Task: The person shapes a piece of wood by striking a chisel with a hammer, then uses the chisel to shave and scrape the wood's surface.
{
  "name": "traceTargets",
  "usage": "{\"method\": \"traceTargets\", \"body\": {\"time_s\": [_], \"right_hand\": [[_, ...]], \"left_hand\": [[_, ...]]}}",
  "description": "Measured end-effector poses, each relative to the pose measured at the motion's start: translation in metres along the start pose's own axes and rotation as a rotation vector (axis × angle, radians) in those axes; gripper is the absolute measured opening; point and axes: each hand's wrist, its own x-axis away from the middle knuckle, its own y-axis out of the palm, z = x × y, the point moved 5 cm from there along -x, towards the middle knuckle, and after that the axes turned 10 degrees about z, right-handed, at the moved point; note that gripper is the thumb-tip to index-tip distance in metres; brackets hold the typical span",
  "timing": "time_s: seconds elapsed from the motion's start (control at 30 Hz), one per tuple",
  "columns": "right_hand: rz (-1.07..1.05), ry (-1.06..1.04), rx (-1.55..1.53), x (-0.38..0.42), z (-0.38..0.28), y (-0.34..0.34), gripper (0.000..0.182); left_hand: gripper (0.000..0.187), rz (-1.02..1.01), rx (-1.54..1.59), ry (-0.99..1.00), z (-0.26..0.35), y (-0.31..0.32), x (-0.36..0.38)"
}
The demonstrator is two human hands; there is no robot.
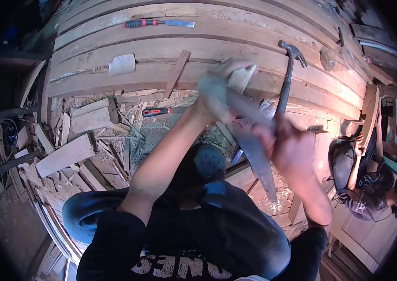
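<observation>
My left hand (216,91), blurred by motion, is closed around a short piece of wood (241,79) whose pale end sticks out past the fingers. A grey, flat blade-like tool (253,111), smeared by motion, stretches from that wood to my right hand (290,144). The right fingers are wrapped round its near end, so its handle is hidden. Under the right hand lies a hand saw (258,164), its toothed blade pointing towards me. Just beyond the right hand, a claw hammer (286,79) rests with its head on the planks.
On the plank bench (161,49) lie a red-and-black chisel (158,23), a paper-like scrap (122,64) and a thin wood strip (177,74). A red-handled tool (157,112) lies among shavings below. Offcuts (66,155) are piled left. Another person (369,180) sits at right, holding wood.
</observation>
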Motion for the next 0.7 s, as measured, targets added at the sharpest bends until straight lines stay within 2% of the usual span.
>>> {"method": "traceTargets", "body": {"time_s": [0.07,0.13,0.17,0.2,0.27,0.3,0.33,0.4,0.43,0.47,0.53,0.6,0.63,0.67,0.7], "right_hand": [[-0.037,-0.067,-0.010,0.000,0.001,-0.001,0.049],[-0.093,0.161,0.056,-0.009,0.040,0.004,0.050],[-0.082,0.207,0.071,-0.011,0.033,0.000,0.052],[-0.074,0.200,0.071,-0.009,0.025,0.000,0.052],[-0.032,0.003,0.029,0.001,0.005,-0.003,0.051],[-0.069,-0.029,0.031,-0.002,0.013,-0.003,0.051],[-0.061,0.083,0.074,-0.006,0.029,-0.002,0.052],[-0.097,0.162,0.121,-0.011,0.035,-0.003,0.053],[-0.095,0.085,0.066,-0.006,0.020,-0.004,0.053],[-0.096,0.015,0.012,0.001,0.004,-0.006,0.052],[-0.104,-0.018,0.021,-0.002,0.014,-0.006,0.050],[-0.060,0.214,0.048,-0.019,0.045,-0.004,0.048],[-0.151,0.292,0.099,-0.016,0.042,-0.004,0.050],[-0.126,0.277,0.086,-0.010,0.034,-0.008,0.050],[-0.145,0.167,0.052,0.000,0.020,-0.010,0.050]], "left_hand": [[0.054,-0.036,-0.001,0.009,0.003,-0.002,0.002],[0.045,-0.167,-0.062,-0.055,0.001,-0.001,0.010],[0.044,-0.184,-0.151,-0.044,-0.001,-0.002,0.007],[0.044,-0.182,-0.155,-0.035,-0.001,0.001,0.003],[0.051,-0.063,-0.034,0.118,0.009,0.006,-0.001],[0.051,-0.071,-0.031,0.121,0.007,0.004,-0.003],[0.054,-0.146,-0.061,0.072,0.001,0.003,0.000],[0.060,-0.280,-0.128,-0.021,-0.005,0.002,0.003],[0.060,-0.141,-0.096,0.084,-0.002,0.005,-0.001],[0.060,-0.144,-0.097,0.090,0.001,0.005,-0.001],[0.060,-0.192,-0.117,0.071,0.005,0.005,0.002],[0.067,-0.221,-0.124,0.109,-0.008,0.006,0.003],[0.069,-0.179,-0.047,-0.038,-0.016,0.007,0.007],[0.071,-0.139,0.022,-0.168,-0.020,0.006,0.002],[0.067,-0.123,0.055,-0.106,-0.004,0.005,-0.006]]}}
